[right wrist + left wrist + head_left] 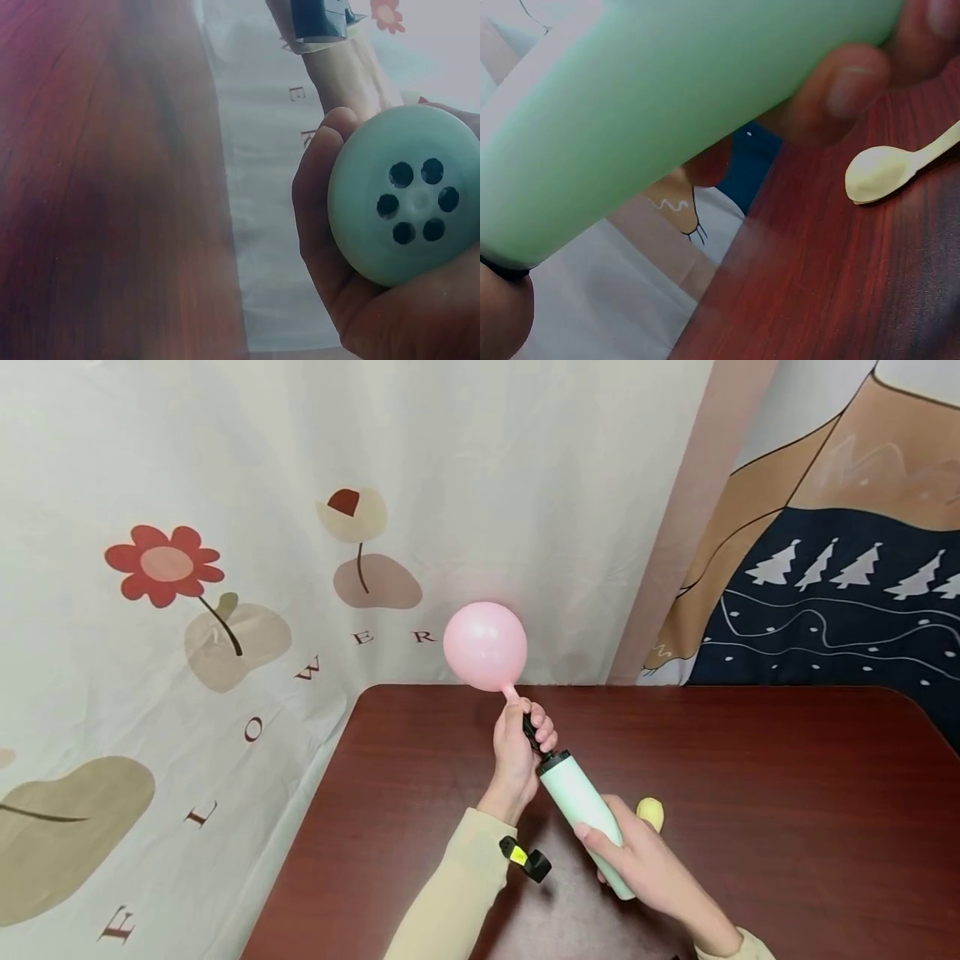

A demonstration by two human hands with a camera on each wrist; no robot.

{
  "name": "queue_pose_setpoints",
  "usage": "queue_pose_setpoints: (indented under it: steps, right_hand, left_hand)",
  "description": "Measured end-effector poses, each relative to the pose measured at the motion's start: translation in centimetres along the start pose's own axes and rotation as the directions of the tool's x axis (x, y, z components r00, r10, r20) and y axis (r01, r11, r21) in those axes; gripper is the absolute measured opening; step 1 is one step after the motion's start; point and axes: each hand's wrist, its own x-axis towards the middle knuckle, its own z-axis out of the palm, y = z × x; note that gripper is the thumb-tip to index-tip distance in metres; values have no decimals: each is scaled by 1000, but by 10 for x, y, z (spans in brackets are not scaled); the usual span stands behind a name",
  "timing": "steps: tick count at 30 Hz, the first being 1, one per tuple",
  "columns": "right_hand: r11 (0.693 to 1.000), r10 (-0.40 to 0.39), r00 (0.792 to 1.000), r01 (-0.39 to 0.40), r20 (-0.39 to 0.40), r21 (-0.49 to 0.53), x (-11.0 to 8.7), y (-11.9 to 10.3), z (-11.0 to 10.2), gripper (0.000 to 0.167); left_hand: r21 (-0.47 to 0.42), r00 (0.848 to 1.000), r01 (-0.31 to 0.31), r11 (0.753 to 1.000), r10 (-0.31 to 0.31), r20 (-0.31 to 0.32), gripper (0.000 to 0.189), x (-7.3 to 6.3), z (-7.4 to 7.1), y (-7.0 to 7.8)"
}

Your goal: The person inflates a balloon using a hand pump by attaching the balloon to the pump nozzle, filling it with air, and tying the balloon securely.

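Holding pale-green pump (583,806), pink balloon (485,646)

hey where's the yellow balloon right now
In the head view, the uninflated yellow balloon lies flat on the table, just right of the pump, partly hidden behind the right hand.

Pale green pump barrel (667,97) crosses upper frame, tilted, lower end at left edge with black band. Fingers (840,97) curl around barrel from behind, fingertip blurred near top right. Limp yellow balloon (881,174) lies flat on dark red-brown desk (817,300), close to desk's edge, neck toward right edge. Pale cloth and blue-brown hanging beyond desk edge
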Motion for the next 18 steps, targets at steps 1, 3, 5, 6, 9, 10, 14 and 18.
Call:
queue_pose_setpoints:
  steps: [1, 3, 5, 6, 9, 10, 14, 18]
  right_hand:
    - [1000, 3, 1000, -3, -2, 3, 1, -1, 0, 46]
    - [1000, 7, 1000, -7, -5, 5, 2, -1, 1, 46]
    - [1000, 12, 1000, -12, -14, 1, 3, -1, 2, 46]
    - [1000, 17, 1000, -17, -19, -1, 3, -2, 2, 47]
    - [1000, 28, 999, -28, -23, -1, 3, -3, 4, 47]
    - [1000, 30, 999, -30, -23, -1, 3, -3, 4, 46]
    - [999, 24, 1000, -24, -9, -25, -5, -1, 1, 44]
    - [995, 18, 1000, -17, 2, -100, -20, 7, -4, 42]
  left_hand:
    - [8, 1000, 2, 1000, -2, 5, 30, -1, 0, -1]
    - [15, 1000, 3, 1000, -4, 17, 28, -1, -1, -1]
    - [12, 1000, 1, 1000, -1, 28, 29, -1, -1, 0]
    - [11, 1000, -3, 1000, 3, 30, 30, 0, -1, 1]
    - [10, 999, -24, 1000, 24, 24, 30, 2, -2, 4]
    - [8, 999, -29, 1000, 29, 22, 29, 3, -2, 5]
    - [-19, 999, -46, 999, 46, 8, 29, 8, -4, 10]
    - [-61, 997, -67, 996, 66, -30, 32, 15, -11, 17]
